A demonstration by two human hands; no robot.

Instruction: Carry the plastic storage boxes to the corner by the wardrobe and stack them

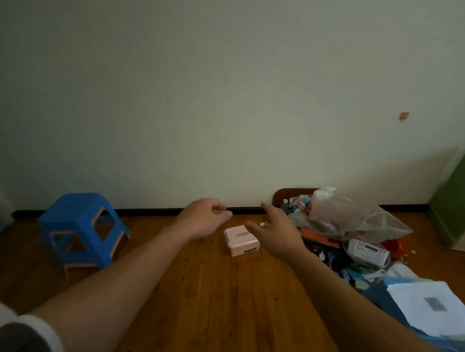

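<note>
A small pink plastic storage box (240,241) with a lid sits on the wooden floor near the wall. Both my arms reach out towards it. My left hand (204,218) hovers just left of and above the box, fingers loosely curled, holding nothing. Over the box's right side, my right hand (276,233) has its fingers spread and holds nothing. Neither hand touches the box. A white perforated plastic basket (367,252) lies in the clutter to the right.
A blue plastic stool (82,226) stands on the left. A pile of clutter with a clear plastic bag (351,218) lies right of the box, with white paper (430,306) in front. A green cabinet (461,200) stands at the far right against the wall.
</note>
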